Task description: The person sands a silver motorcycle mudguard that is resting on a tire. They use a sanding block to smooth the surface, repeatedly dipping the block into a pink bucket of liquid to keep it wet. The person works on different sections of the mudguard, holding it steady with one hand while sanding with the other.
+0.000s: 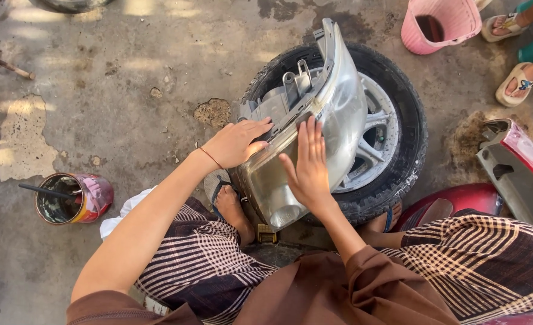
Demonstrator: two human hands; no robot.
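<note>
Left grip point(237, 143) clasps the back edge of a headlight point(314, 132); right grip point(307, 165) lies released, palm flat on its lens. The headlight rests atop a tyre point(399, 120); a paint can point(74, 198) stands well left of the tyre.

Bare concrete floor point(128, 78) lies open leftward; tyre point(408, 138) and red panel point(519, 165) crowd the right.
</note>
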